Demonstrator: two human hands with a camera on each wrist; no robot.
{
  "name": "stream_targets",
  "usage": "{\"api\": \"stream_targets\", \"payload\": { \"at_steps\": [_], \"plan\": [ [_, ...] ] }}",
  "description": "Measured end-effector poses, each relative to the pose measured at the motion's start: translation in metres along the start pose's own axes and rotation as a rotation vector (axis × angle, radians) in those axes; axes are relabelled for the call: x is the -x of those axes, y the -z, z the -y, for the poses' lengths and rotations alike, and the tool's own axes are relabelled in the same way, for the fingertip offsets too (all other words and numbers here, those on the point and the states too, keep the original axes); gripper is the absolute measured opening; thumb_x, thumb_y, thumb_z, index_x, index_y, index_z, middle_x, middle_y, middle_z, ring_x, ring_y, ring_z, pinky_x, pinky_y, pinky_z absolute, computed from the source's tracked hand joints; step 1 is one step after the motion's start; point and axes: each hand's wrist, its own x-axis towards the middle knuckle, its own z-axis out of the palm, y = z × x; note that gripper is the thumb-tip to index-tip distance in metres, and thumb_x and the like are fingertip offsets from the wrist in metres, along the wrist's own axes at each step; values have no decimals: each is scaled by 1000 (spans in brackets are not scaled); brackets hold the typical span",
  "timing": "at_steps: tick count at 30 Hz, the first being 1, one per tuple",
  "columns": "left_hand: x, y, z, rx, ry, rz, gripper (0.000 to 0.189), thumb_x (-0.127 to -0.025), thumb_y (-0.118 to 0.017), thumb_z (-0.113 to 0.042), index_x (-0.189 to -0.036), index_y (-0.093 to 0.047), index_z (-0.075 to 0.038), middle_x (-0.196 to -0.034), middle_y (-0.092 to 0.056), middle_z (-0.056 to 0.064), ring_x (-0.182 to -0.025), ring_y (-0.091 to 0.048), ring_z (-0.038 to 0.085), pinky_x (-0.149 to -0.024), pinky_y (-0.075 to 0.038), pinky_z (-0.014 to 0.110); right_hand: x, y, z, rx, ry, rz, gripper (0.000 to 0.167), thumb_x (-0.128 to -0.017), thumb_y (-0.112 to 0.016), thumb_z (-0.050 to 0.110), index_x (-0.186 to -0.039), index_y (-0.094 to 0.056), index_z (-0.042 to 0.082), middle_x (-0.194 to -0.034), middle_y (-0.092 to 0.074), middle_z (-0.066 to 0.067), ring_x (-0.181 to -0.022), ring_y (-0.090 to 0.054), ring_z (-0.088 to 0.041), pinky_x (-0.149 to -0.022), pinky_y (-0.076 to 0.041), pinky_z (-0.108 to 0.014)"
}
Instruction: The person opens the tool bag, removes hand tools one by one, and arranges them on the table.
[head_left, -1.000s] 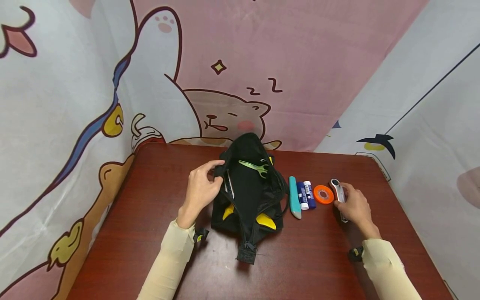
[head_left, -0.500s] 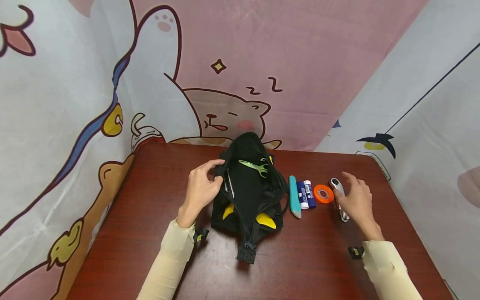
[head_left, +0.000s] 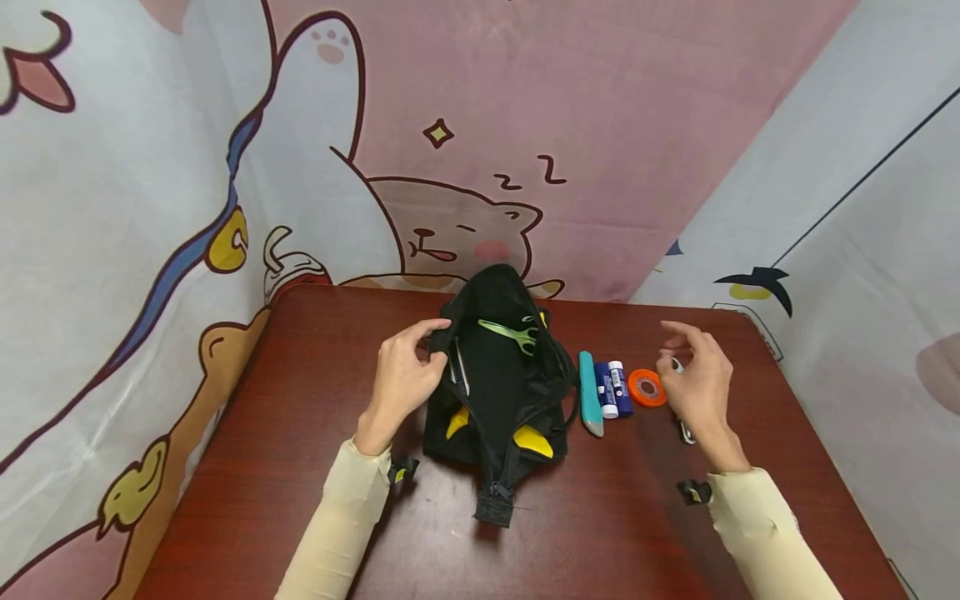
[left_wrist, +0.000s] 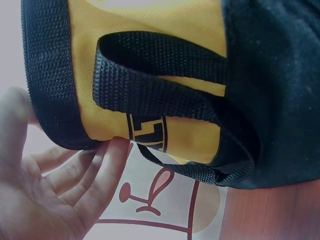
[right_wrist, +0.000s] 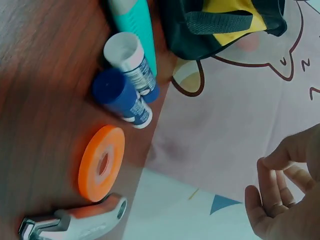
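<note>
My left hand point(head_left: 407, 375) pinches the left edge of an open black-and-yellow zip bag point(head_left: 487, 417) between thumb and fingers. In the left wrist view, fingertips lie against the bag's black-trimmed yellow side point(left_wrist: 107, 122), near a black webbing loop point(left_wrist: 150, 95). Inside the bag sit light-green scissors point(head_left: 510, 335). My right hand point(head_left: 701, 387) hovers over the table's right side, fingers loosely curled with nothing in them. Under it, partly hidden, lies a silver-white handheld tool point(right_wrist: 85, 220) with a hole in one end of its handle.
To the right of the bag, a long teal object with a grey tip point(head_left: 589, 396), two blue-and-white glue sticks point(head_left: 615, 390) and an orange roll of tape point(head_left: 637, 392) lie in a row on the reddish-brown table point(head_left: 585, 525). A cartoon-printed cloth point(head_left: 600, 100) hangs behind.
My right hand has let go of the silver-white tool, lifted away and shifted slightly left, its fingers curling in. The tool stays on the table. My left hand keeps its hold on the bag.
</note>
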Motion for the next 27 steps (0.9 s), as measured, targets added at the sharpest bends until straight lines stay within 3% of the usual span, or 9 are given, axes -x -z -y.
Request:
{"api": "stream_targets", "payload": {
  "at_steps": [4, 9, 17, 27],
  "plan": [
    [0, 0, 0, 3, -4, 0, 45, -89, -70, -1, -131, -81, -12, -106, -81, 10, -81, -74, 22, -72, -60, 38, -1, -4, 7, -17, -13, -3, 50, -86, -71, -13, -133, -76, 2, -96, -73, -19, -86, -73, -40, -82, -41, -10],
    [0, 1, -1, 10, -1, 5, 45, -89, -70, 0, -130, -82, -12, -108, -81, 11, -81, -75, 23, -73, -61, 41, -6, -12, 22, -64, 0, 1, 45, -89, -72, -12, -131, -77, 1, -99, -72, -19, -87, -72, -37, -81, -42, -9],
    [1, 2, 0, 6, 4, 2, 44, -90, -70, -2, -131, -81, -12, -110, -82, 10, -82, -75, 22, -74, -63, 41, -16, -34, 64, -181, 97, 2, 43, -87, -77, -12, -128, -78, 0, -103, -73, -22, -92, -73, -40, -85, -47, -31],
    [0, 1, -1, 5, 5, 11, 44, -90, -69, -1, -130, -81, -12, -110, -81, 11, -83, -75, 23, -74, -62, 41, -24, -64, 120, -296, 154, 98, 45, -87, -84, -6, -130, -78, 5, -106, -73, -17, -97, -73, -35, -93, -55, -53]
  ]
}}
